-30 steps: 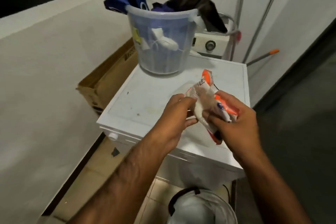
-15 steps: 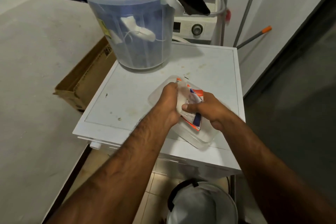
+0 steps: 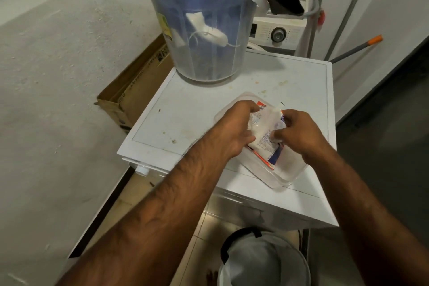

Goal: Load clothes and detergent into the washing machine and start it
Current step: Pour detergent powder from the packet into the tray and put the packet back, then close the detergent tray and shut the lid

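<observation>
Over the clear tray (image 3: 287, 175), both hands now spread the detergent packet (image 3: 264, 137) wider.

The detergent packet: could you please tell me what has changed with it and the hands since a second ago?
The detergent packet has come down from mid-air into the clear plastic container on the washing machine top. Both the left hand and right hand still grip it, now lower and working at its top edge. The bucket of clothes and cardboard box stayed put.
</observation>
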### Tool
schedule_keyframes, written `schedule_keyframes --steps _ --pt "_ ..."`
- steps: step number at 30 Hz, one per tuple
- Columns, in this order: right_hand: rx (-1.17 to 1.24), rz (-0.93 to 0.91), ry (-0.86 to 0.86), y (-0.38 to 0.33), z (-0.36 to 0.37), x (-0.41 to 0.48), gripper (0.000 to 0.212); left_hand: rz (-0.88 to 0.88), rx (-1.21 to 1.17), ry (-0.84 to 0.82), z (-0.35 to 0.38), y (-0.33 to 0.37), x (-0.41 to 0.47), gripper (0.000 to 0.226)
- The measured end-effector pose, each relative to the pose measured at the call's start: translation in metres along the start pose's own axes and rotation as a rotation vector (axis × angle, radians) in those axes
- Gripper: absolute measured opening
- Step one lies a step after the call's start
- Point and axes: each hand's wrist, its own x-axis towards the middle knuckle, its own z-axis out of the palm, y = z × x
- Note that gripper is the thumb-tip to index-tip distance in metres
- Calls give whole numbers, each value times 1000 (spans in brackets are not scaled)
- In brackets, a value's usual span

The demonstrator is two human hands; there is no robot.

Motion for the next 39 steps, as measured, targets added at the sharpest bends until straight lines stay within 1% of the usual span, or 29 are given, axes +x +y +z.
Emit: schedule_keyframes --steps 2,3,5,6,7,9,12,15,16,19,21,23,24,26,28,33,35,37,38,39 --pt "-153 -61 104 -9 -1 -14 45 24 23 -29 -7 -1 -7 44" --pt "-220 -96 177 -16 -1 -23 47 34 25 -43 -12 -2 -12 44" --pt "-246 -176 293 -30 1 -41 52 43 21 -73 -25 -1 -27 30" --pt "-205 -224 314 -40 3 -49 50 48 24 -73 -34 1 -37 21" --pt "-155 -265 299 -50 4 -56 47 62 33 -58 -42 1 -48 16" --pt "-52 -354 165 -73 16 -74 38 130 54 -15 -71 -4 -71 21" --pt "48 -517 -116 -107 46 -112 24 216 78 58 -127 -20 -117 33" --pt "52 -645 -362 -143 100 -157 20 258 37 224 -193 -47 -176 40" --pt "42 -684 -445 -155 119 -173 20 279 21 280 -214 -57 -197 39" --pt "10 -817 -683 -187 181 -228 20 326 -3 460 -272 -94 -267 24" --pt "-3 -852 -860 -209 222 -270 21 362 -60 567 -309 -122 -314 15" --pt "-46 -900 -975 -226 258 -312 21 380 -149 658 -341 -153 -355 11" --pt "-69 -932 -1034 -234 275 -333 22 383 -197 708 -356 -168 -372 11" --pt "-82 -979 -1151 -245 313 -381 22 390 -277 797 -389 -204 -407 25" --pt "-113 -1025 -1243 -252 342 -424 22 390 -334 839 -415 -233 -434 40" --pt "-199 -1073 -1380 -254 424 -511 24 357 -444 874 -480 -302 -484 50" --pt "-226 -1059 -1414 -250 453 -538 23 341 -457 874 -504 -326 -497 40" --pt "-226 -981 -1427 -242 482 -557 22 314 -472 887 -524 -346 -506 14" --pt "-215 -923 -1419 -236 498 -565 21 296 -492 901 -535 -356 -508 8" --pt "-207 -857 -1403 -230 515 -570 21 275 -527 914 -547 -367 -508 11"
